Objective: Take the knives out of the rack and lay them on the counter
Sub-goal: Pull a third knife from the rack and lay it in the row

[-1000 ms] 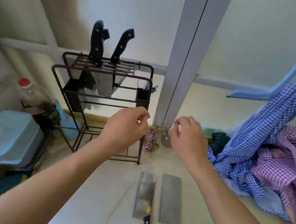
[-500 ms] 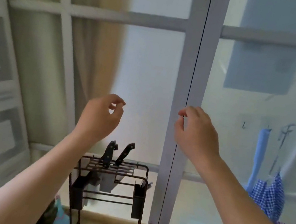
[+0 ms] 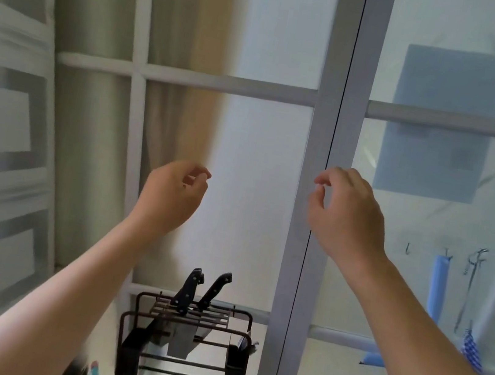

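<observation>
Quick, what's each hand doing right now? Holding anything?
Left hand: raised, fingers loosely curled, holding nothing.
Right hand: raised, fingers loosely curled, holding nothing.

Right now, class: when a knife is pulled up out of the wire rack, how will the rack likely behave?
The wire rack looks tall, narrow and thin-framed, so it may tip or lift. The knives sit high in its top slots, probably making it top-heavy. Neither hand steadies it.

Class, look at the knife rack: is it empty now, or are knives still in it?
Not empty. The knife rack still holds knives: black handles stick up above its top and blades hang below.
</observation>
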